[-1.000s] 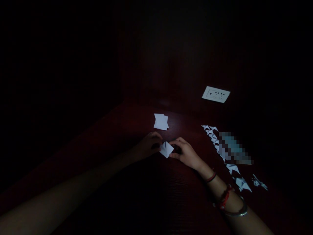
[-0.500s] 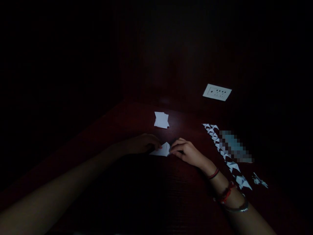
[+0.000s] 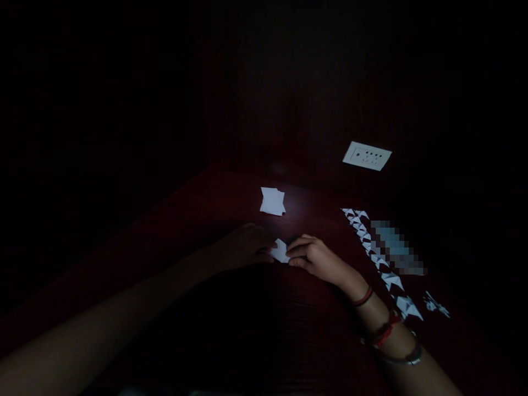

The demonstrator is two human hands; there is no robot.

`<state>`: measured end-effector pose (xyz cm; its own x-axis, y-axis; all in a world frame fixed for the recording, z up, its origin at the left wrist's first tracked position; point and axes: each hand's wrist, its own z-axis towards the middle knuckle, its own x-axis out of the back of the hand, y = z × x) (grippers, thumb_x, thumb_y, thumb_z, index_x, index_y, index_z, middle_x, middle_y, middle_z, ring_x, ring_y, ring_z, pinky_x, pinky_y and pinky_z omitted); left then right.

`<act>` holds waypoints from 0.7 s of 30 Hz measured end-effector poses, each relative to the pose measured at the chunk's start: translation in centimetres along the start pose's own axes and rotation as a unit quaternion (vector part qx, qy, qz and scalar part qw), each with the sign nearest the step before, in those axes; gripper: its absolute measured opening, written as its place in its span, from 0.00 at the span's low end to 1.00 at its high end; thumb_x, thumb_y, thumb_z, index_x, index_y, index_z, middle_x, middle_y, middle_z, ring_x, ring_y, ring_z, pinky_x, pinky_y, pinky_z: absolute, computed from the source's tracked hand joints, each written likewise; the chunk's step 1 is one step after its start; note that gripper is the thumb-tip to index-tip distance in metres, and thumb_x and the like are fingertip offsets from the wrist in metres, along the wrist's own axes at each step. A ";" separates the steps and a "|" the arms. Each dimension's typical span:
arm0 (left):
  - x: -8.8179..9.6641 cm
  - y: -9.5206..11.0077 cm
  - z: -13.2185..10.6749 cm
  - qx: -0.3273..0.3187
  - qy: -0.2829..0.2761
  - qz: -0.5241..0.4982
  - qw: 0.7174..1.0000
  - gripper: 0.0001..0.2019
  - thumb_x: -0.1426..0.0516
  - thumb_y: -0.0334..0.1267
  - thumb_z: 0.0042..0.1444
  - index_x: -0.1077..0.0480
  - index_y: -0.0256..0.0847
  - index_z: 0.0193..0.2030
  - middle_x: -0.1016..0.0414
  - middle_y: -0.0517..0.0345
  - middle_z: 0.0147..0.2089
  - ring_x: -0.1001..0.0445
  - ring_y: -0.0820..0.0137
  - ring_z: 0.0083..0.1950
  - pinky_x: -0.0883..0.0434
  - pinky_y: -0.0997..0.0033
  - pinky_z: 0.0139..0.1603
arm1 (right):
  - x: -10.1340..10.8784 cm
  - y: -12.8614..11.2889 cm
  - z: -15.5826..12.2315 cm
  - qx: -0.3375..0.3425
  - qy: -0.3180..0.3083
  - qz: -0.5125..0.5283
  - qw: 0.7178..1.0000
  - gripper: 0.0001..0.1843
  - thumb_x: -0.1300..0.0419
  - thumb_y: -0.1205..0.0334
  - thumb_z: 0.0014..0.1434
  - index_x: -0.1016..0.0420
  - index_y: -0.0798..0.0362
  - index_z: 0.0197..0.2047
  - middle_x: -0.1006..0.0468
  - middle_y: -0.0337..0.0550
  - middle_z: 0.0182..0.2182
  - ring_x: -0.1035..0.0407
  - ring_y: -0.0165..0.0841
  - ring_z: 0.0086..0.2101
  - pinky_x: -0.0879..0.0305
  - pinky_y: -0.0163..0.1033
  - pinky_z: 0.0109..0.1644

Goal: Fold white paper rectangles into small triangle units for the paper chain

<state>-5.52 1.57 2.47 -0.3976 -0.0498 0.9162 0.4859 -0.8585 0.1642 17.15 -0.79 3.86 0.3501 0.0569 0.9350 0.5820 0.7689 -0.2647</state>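
Between my two hands a small piece of folded white paper (image 3: 280, 251) lies on the dark red table (image 3: 247, 308). My left hand (image 3: 249, 246) is in shadow, its thumb and fingers closed on the paper's left side and covering that part. At the right edge, the thumb and fingers of my right hand (image 3: 311, 254) pinch the paper. Beyond my hands rests a stack of white paper sheets (image 3: 273, 201), slightly fanned.
To the right runs a row of folded white paper pieces (image 3: 377, 258). Beside it are a blurred bluish item (image 3: 396, 247) and a small white cluster (image 3: 436, 304) I cannot identify. A white socket plate (image 3: 367, 156) is on the back wall.
My left hand has shifted right and now covers the paper's left part, and its thumb has come round to the near edge. Less of the paper shows. My right hand has barely moved.
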 end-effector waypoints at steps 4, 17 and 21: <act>0.4 0.1 -0.1 0.034 -0.001 0.017 0.999 0.10 0.45 0.44 0.55 0.29 0.45 0.41 0.27 0.59 0.44 0.32 0.66 0.48 0.41 0.66 0.49 | 0.1 -0.1 0.0 -0.003 0.010 0.008 1.000 0.09 0.45 0.63 0.57 0.25 0.54 0.39 0.24 0.43 0.38 0.34 0.31 0.40 0.42 0.38 0.48; 0.0 0.0 -0.1 0.121 -0.003 -0.023 0.992 0.17 0.52 0.36 0.59 0.39 0.44 0.55 0.30 0.57 0.49 0.32 0.68 0.48 0.39 0.68 0.48 | 0.1 -0.6 0.1 -0.084 0.063 0.050 0.993 0.15 0.50 0.69 0.58 0.29 0.53 0.47 0.25 0.44 0.38 0.33 0.31 0.36 0.37 0.35 0.42; 0.4 0.3 0.2 0.139 0.023 0.004 0.990 0.21 0.53 0.32 0.58 0.46 0.43 0.59 0.28 0.57 0.43 0.30 0.68 0.42 0.37 0.67 0.45 | -0.1 -0.7 0.1 -0.103 0.089 0.059 0.989 0.18 0.50 0.71 0.56 0.32 0.53 0.49 0.26 0.44 0.36 0.33 0.30 0.35 0.37 0.35 0.41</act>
<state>-5.41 1.38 2.98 -0.4250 -0.0846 0.9012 0.6823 -0.6842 0.2575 16.70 -1.26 3.97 0.5375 0.0114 0.8432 0.6597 0.6171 -0.4289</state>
